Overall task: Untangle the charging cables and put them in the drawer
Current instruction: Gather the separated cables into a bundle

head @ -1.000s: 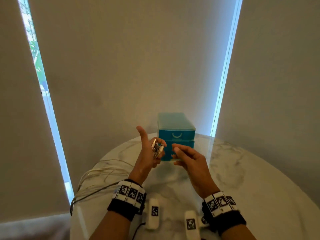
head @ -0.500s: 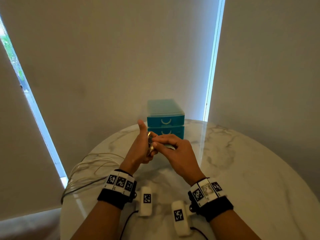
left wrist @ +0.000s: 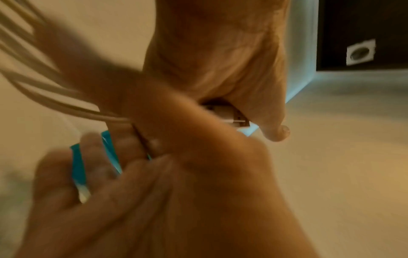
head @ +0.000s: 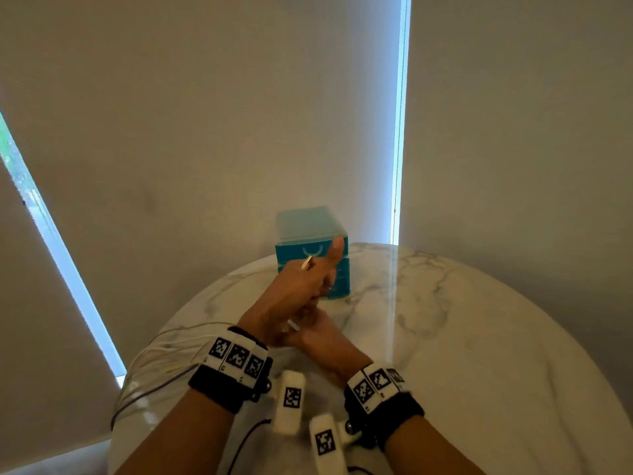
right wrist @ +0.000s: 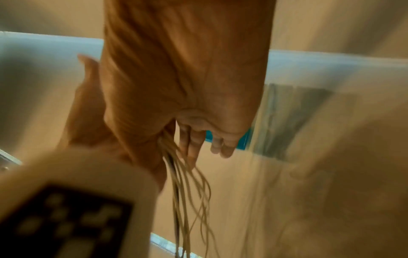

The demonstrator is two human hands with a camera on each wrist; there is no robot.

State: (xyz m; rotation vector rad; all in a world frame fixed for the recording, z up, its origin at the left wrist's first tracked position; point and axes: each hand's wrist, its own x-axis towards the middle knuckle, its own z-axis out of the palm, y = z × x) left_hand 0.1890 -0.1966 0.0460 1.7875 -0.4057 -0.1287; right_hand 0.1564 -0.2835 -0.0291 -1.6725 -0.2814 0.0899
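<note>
Since half a second before, the left hand (head: 294, 289) had crossed over the right hand (head: 322, 334), thumb up, gripping the cables' (head: 161, 358) plugs (left wrist: 229, 116). The right hand's grasp couldn't be told. The thin pale cables trailed off the round marble desk (head: 479, 337) at 9 o'clock. The teal plastic drawers (head: 308, 234) stood closed at 12 o'clock.

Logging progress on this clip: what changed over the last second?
The right hand dropped from beside the plugs to below the left hand, closing on the cables. The left hand still grips the plug ends. The blue drawer unit stays shut.
</note>
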